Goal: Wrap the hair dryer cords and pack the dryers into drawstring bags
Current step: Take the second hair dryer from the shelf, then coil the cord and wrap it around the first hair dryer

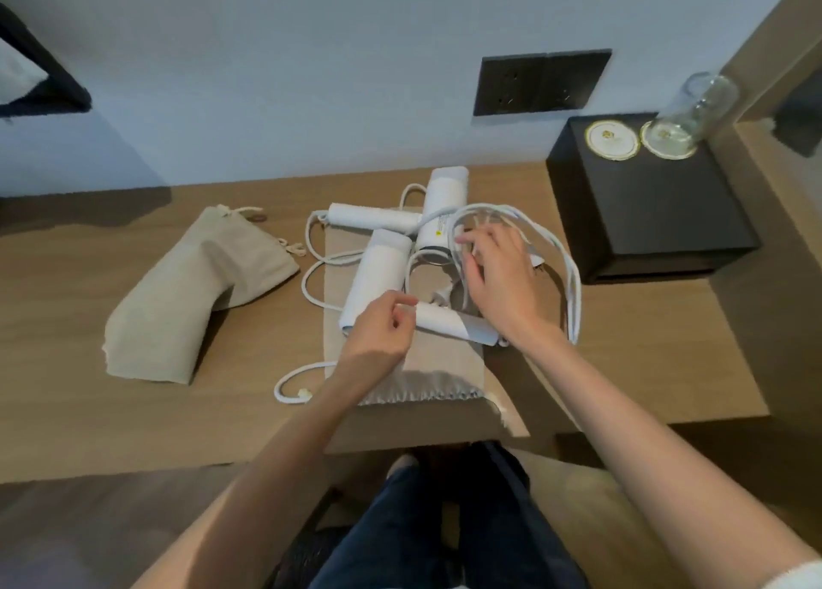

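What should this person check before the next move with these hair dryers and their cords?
1. Cord gathered: ok. The right hand holds the coiled cord in loops.
2. Dryer steadied: cannot tell. The left hand curls at the near dryer's handle, but whether it grips the handle is unclear.
3. Other cord wrapped: not ok. A loose cord trails on the table, with its plug lying free.
4. Flat bag free to open: not ok. The near dryer and far dryer lie on it.
5. Stuffed bag out of the way: ok. It lies apart at the left.
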A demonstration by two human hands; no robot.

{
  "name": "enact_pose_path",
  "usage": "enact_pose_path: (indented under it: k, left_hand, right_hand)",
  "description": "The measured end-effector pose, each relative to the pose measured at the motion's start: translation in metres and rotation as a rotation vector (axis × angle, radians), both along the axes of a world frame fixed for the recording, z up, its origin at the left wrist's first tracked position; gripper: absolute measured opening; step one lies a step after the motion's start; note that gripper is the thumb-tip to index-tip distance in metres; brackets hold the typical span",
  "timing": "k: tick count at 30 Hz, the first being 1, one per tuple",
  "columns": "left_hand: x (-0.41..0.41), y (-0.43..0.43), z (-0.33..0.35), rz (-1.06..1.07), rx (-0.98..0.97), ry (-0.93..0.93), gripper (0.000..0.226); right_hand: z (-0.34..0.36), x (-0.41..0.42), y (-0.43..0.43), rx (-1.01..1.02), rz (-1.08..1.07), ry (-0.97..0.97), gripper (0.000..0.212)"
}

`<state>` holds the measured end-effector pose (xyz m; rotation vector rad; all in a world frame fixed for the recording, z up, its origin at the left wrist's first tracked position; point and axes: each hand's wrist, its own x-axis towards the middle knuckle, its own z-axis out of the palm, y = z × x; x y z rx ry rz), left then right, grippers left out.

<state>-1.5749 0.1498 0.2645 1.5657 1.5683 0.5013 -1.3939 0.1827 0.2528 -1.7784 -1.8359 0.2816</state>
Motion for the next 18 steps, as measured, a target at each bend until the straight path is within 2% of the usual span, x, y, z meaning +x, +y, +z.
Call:
enact_pose_path:
  k: [5, 9, 12, 18]
  left_hand:
    - [-0.014, 0.027, -0.003, 0.041, 0.235, 0.004, 0.035]
    - [-0.010, 0.049, -0.025, 0.002, 0.367, 0.217, 0.045]
    - [-0.008, 0.069, -0.041, -0.013, 0.324, 0.266, 0.054]
    - [-0.019, 0.093, -0.053, -0.088, 0.164, 0.099, 0.066]
  right_hand:
    - [-0.019, -0.010, -0.021, -0.024, 0.050, 0.025, 0.021]
    - [-0.045, -0.006, -0.020, -0.046, 0.135, 0.007, 0.021]
    - [-0.062, -0.004, -0.015, -0.015, 0.181, 0.043, 0.021]
    - [-0.090, -0.007, -0.012, 0.119, 0.150, 0.132, 0.020]
